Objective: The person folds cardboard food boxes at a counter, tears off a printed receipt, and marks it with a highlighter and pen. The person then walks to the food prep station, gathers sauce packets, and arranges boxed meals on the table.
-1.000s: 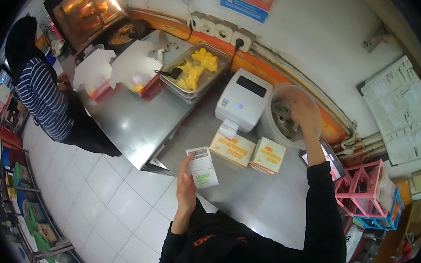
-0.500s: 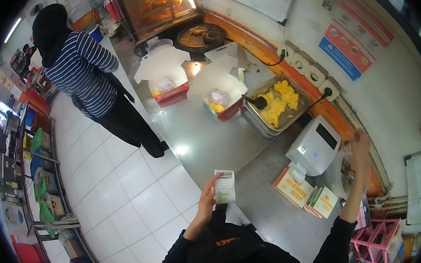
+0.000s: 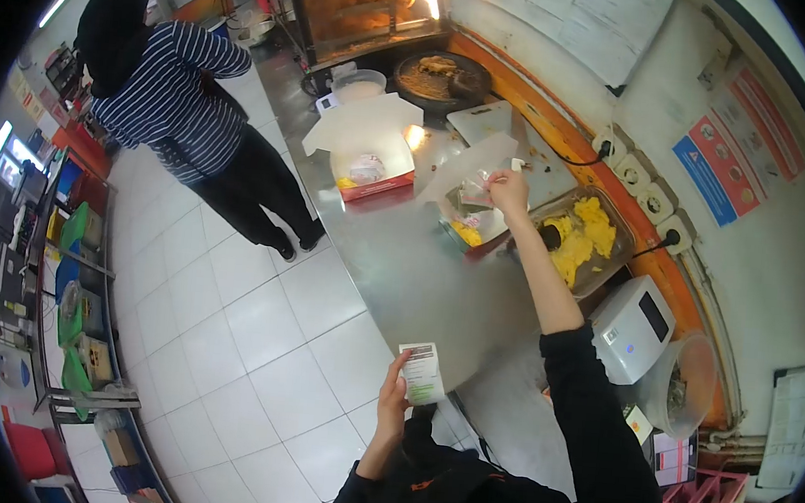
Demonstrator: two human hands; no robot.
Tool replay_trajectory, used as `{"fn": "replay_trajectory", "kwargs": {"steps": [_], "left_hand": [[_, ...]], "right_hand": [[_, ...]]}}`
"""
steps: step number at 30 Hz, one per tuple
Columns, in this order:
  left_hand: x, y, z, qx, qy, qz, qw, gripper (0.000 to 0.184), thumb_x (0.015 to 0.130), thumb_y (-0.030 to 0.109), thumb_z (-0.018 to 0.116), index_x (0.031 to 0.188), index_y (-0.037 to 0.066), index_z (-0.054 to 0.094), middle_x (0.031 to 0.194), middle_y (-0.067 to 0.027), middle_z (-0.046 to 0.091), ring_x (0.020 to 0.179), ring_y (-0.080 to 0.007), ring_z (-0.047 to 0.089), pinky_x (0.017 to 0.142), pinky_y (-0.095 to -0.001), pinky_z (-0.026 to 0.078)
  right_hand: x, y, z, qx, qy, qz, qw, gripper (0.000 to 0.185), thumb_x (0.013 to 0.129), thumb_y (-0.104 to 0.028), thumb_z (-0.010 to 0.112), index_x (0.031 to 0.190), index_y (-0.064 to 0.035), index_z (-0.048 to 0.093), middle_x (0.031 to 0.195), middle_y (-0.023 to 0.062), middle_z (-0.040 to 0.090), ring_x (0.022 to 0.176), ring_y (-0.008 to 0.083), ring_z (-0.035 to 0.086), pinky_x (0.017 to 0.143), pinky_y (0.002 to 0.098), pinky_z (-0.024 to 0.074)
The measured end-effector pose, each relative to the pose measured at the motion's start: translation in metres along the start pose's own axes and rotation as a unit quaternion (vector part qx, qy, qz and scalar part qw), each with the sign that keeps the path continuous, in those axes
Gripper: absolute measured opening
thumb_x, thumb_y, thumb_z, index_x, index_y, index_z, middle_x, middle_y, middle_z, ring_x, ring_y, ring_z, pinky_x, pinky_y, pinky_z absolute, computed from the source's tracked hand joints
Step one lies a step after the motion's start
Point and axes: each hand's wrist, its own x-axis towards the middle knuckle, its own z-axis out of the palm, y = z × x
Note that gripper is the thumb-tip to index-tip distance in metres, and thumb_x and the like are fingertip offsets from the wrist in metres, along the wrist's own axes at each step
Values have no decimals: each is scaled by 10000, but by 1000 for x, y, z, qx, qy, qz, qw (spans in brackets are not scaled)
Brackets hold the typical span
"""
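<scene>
My left hand (image 3: 393, 395) is closed on a printed receipt (image 3: 422, 374), held upright near the counter's front edge. My right hand (image 3: 509, 192) reaches over the second open food box (image 3: 482, 231), its fingers pinched on a small clear packet (image 3: 475, 189) whose contents I cannot make out. Yellow food, perhaps scrambled egg, and a wrapped item partly show inside that box. To its left stands another open red-and-white box (image 3: 377, 191) holding a round wrapped item (image 3: 366, 168) and some yellow food.
A metal tray of scrambled egg (image 3: 585, 242) lies right of my forearm. A white receipt printer (image 3: 636, 328) and a clear plastic tub (image 3: 680, 387) stand nearer me. A co-worker in a striped top (image 3: 183, 92) stands beyond the counter's left edge. A lit food warmer (image 3: 360, 7) is behind.
My right hand has moved from beside the printer, leftward and away from me, to above the second box, now with a small packet. My left hand still holds the receipt. The view has shifted.
</scene>
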Motion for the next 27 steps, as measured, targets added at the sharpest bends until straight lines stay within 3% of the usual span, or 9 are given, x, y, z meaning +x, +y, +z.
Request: {"fn": "replay_trajectory", "kwargs": {"steps": [4,6,11,14,16,18,21,23,27], "left_hand": [[-1,7,-14,-5,32,14,999,622,860,500,420,1325,94,336,1294,-103,378,1150,-234,438,820,-366,473],[-2,10,-18,-2,39,14,999,616,863,495,419,1324,95,338,1295,-103,378,1154,-236,435,823,-364,472],[-2,5,-28,-15,44,15,999,590,873,474,412,1325,100,342,1296,-104,383,1163,-241,423,838,-364,463],[-3,7,-27,-13,52,6,999,574,877,468,407,1323,112,350,1295,-100,383,1167,-239,413,851,-365,454],[-6,9,-28,3,67,5,998,560,879,465,398,1322,124,353,1299,-99,378,1172,-238,404,859,-369,448],[-8,9,-31,8,76,14,997,567,874,474,398,1321,129,355,1303,-96,374,1173,-236,400,856,-371,449],[-15,9,-31,8,96,24,995,591,861,495,410,1322,129,353,1302,-95,375,1177,-239,397,849,-376,451],[-20,5,-32,-28,109,16,994,689,826,535,474,1317,67,352,1308,-98,375,1181,-225,401,895,-368,415],[-32,-2,-33,-38,138,14,990,645,841,478,484,1316,62,356,1292,-93,399,1153,-207,429,893,-343,409]], "right_hand": [[40,57,24,-88,14,48,995,59,705,-11,583,756,-21,611,678,89,627,635,176,616,595,297,489],[45,80,27,-190,45,-93,976,112,680,-32,622,791,-29,629,732,96,640,665,195,627,608,311,491],[10,14,16,-222,-35,-236,945,166,662,1,606,825,-26,616,841,124,630,725,242,626,641,313,477],[-15,-52,36,-93,-148,-249,952,157,621,-16,592,775,-42,607,748,142,613,767,258,611,674,332,467],[-13,-83,63,-165,-177,-414,878,196,618,54,521,780,-34,586,727,120,609,732,237,605,657,323,460],[6,-96,103,-195,-252,-448,835,219,619,76,488,782,-40,577,700,101,599,712,224,599,646,326,452],[49,-94,167,-200,-354,-439,801,267,638,64,477,841,-59,598,734,94,611,736,227,600,690,309,455],[74,-75,203,-230,-405,-444,765,313,672,19,505,940,-107,606,940,95,607,905,250,569,781,346,449],[35,-80,195,-439,-265,-353,782,350,697,-24,529,1021,-145,591,1160,88,517,1088,284,466,866,414,417]]}}
